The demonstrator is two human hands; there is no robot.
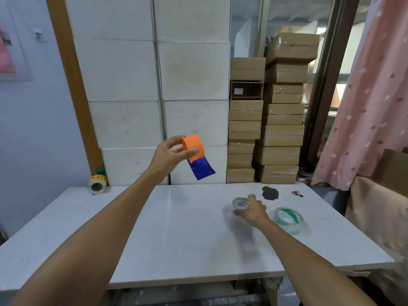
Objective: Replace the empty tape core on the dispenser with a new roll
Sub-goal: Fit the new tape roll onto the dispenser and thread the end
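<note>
Dispenser (195, 155) gripped up in left hand (170, 154); right hand (251, 209) prob holding empty core (240, 203) on tabletop (176, 228), new roll (288, 217) beside it w/ swap pending.

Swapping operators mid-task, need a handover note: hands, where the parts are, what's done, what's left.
Left hand: raised above the table, holding the orange and blue tape dispenser; nothing visible on its spool.
Right hand: low over the table, fingers around a small clear ring, apparently the empty tape core; blurred, so grip is uncertain.
New clear tape roll with the green core lies flat on the table just right of the right hand, untouched.
Done: old core looks off the dispenser.
Left: drop the core, pick up the new roll, seat it on the dispenser, thread the tape.
</note>
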